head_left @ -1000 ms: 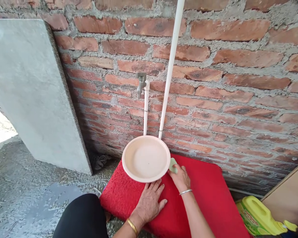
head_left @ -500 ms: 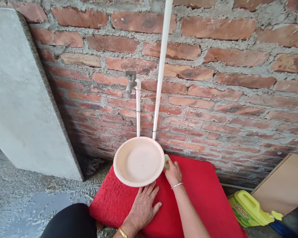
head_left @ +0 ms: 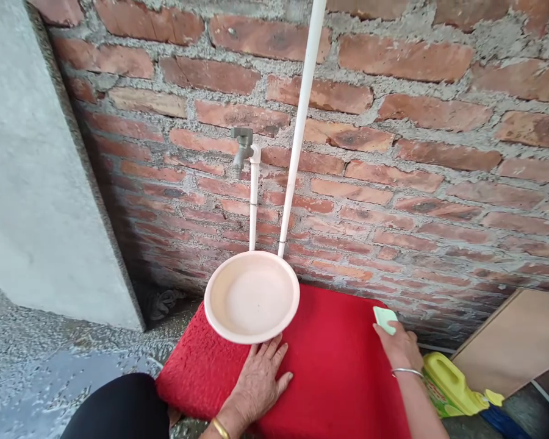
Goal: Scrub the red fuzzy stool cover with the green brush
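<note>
My left hand [head_left: 261,381] lies on a red cloth [head_left: 329,353], fingers stretched out, with the fingertips at the near rim of a pale pink basin [head_left: 256,299]. The basin rests on the left part of the cloth; a few tiny dark specks show inside it. Over at the cloth's far right corner, my right hand [head_left: 400,350] is closed on a pale green block [head_left: 385,318] with rounded corners. Whether the block is a brush or soap I cannot tell, because its underside is hidden.
A grey tap [head_left: 242,149] on a white pipe [head_left: 253,207] stands by the brick wall behind the basin. A grey slab [head_left: 50,171] leans at left above wet floor. Right of the cloth are a yellow jug [head_left: 452,384] and a tan board [head_left: 516,341].
My right hand has moved right with the pale green block, from beside the basin to the cloth's far right corner. My left hand has stayed by the basin.
</note>
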### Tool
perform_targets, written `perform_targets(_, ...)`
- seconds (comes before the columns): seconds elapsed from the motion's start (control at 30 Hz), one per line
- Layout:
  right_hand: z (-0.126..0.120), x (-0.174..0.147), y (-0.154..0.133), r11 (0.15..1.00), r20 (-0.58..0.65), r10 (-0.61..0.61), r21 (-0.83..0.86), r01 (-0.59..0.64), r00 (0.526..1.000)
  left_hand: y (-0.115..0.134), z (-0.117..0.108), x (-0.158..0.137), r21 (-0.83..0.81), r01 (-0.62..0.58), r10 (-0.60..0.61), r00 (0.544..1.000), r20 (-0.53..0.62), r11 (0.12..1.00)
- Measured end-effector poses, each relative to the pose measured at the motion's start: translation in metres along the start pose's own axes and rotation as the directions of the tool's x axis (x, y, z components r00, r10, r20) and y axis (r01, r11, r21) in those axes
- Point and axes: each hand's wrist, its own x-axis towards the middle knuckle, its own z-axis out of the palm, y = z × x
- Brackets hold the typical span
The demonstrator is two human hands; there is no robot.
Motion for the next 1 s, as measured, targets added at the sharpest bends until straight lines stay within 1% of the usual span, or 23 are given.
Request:
perform_targets(0.07,0.011,-0.013,-0.031,0.995,0.009,-0.091,0.043,0.091,0.996,0.0,-0.001,0.0,0.013,0.001,-0.001,1.0,0.006,1.0)
perform_targets(0.13,0.028,-0.029,-0.074,0.973,0.019,-0.213,0.089,0.211,0.977,-0.001,0.0,-0.001,0.026,-0.005,0.005,1.0,-0.006,1.0)
perform_targets(0.2,0.045,-0.045,-0.12,0.936,0.024,-0.331,0.132,0.325,0.943,-0.002,0.001,-0.002,0.039,-0.017,0.018,0.999,-0.031,0.999)
perform_targets(0.27,0.059,-0.058,-0.156,0.887,0.03,-0.441,0.168,0.43,0.897,-0.004,0.002,-0.003,0.056,-0.028,0.03,0.998,-0.051,0.998)
perform_targets(0.33,0.066,-0.062,-0.178,0.848,0.034,-0.509,0.189,0.494,0.86,-0.005,0.002,-0.004,0.07,-0.034,0.038,0.998,-0.055,0.997)
perform_targets(0.4,0.068,-0.056,-0.181,0.841,0.041,-0.522,0.195,0.505,0.852,-0.006,0.003,-0.004,0.076,-0.036,0.04,0.998,-0.05,0.996)
perform_targets(0.43,0.067,-0.05,-0.175,0.85,0.044,-0.506,0.192,0.49,0.861,-0.006,0.003,-0.004,0.075,-0.037,0.041,0.998,-0.046,0.996)
perform_targets(0.5,0.06,-0.031,-0.153,0.887,0.045,-0.441,0.178,0.427,0.897,-0.007,0.004,-0.003,0.072,-0.038,0.041,0.998,-0.038,0.997)
perform_targets(0.6,0.04,0.0,-0.101,0.951,0.039,-0.278,0.151,0.27,0.96,-0.005,0.005,-0.001,0.063,-0.034,0.035,0.999,-0.017,0.997)
perform_targets(0.7,0.017,0.019,-0.042,0.983,0.032,-0.123,0.138,0.117,0.992,0.004,-0.002,0.0,0.022,0.003,-0.003,1.0,0.011,1.0)
perform_targets(0.77,0.008,0.021,-0.008,0.988,0.029,-0.06,0.143,0.055,0.998,0.014,-0.016,0.001,-0.093,0.035,-0.032,0.999,0.031,0.995)
perform_targets(0.8,0.007,0.02,0.008,0.985,0.02,-0.038,0.172,0.034,0.999,0.019,-0.026,0.002,-0.2,0.046,-0.041,0.999,0.032,0.979)
perform_targets(0.83,0.009,0.016,0.021,0.975,0.007,-0.02,0.223,0.018,1.0,0.023,-0.039,0.005,-0.333,0.056,-0.05,0.998,0.025,0.941)
perform_targets(0.87,0.015,0.011,0.033,0.956,-0.009,-0.003,0.293,0.005,1.0,0.026,-0.053,0.009,-0.485,0.061,-0.067,0.998,0.005,0.872)
perform_targets(0.9,0.022,0.004,0.042,0.926,-0.029,0.012,0.378,0.0,1.0,0.026,-0.068,0.015,-0.629,0.079,-0.112,0.994,-0.013,0.773)
perform_targets(0.93,0.031,-0.005,0.049,0.882,-0.049,0.023,0.472,0.003,0.999,0.023,-0.083,0.023,-0.749,0.111,-0.182,0.983,-0.013,0.653)
perform_targets(0.97,0.039,-0.015,0.054,0.829,-0.063,0.028,0.559,0.012,0.998,0.017,-0.097,0.032,-0.843,0.16,-0.271,0.963,0.018,0.514)
perform_targets(1.0,0.048,-0.027,0.057,0.776,-0.064,0.025,0.63,0.021,0.998,0.008,-0.111,0.042,-0.903,0.224,-0.356,0.931,0.086,0.368)
